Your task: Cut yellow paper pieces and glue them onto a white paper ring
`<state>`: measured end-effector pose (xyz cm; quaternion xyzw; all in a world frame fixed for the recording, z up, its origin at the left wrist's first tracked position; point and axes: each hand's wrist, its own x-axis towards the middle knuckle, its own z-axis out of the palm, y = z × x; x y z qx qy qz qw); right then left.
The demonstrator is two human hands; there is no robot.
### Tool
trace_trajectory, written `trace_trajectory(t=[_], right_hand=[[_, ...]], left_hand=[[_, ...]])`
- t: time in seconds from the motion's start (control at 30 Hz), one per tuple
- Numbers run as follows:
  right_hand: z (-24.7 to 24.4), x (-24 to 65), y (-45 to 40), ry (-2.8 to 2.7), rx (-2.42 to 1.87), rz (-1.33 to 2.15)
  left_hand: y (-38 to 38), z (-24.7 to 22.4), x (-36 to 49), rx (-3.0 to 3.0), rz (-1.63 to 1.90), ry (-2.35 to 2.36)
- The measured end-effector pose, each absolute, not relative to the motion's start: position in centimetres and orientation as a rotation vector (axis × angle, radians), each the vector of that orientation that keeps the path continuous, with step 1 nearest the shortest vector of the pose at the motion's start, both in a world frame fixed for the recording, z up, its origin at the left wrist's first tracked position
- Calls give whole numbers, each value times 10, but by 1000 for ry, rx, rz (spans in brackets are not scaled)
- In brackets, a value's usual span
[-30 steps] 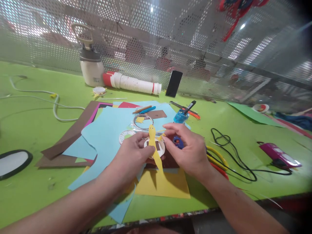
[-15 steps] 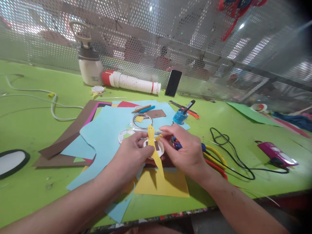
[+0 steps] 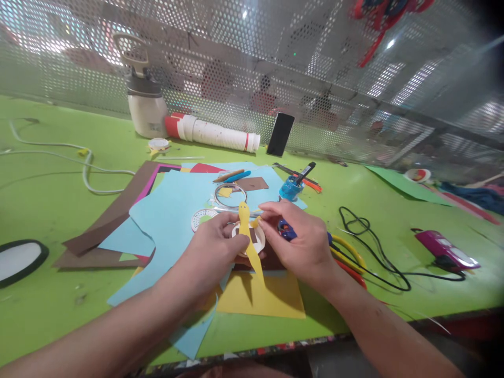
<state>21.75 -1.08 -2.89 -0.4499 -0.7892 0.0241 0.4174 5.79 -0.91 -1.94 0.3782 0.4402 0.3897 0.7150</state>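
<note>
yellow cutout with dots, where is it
Just below the centre of the head view: the yellow cutout lies across the round white piece, held in the left hand, the right hand beside it.

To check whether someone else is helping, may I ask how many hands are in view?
2: the left hand holds the yellow paper figure; the right hand, beside it, pinches a small yellow piece.

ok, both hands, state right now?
Left hand: closed, holding the white round piece, thumb on the yellow cutout.
Right hand: closed, pinching a small yellow piece.
</note>
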Motion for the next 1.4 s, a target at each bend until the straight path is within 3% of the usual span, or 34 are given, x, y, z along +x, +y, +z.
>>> trace_trajectory(t=[0.17,0.4,1.4], right_hand=[[-24,218,-12,-1913,-1168,74],[-21,217,-11,-1888,-1359,459],[-22,212,-13,-2045,-1430,222]], left_hand=[[-8,-22,57,843,864,952],[-8,-21,57,842,872,956],[-7,-37,56,1090,855,996]])
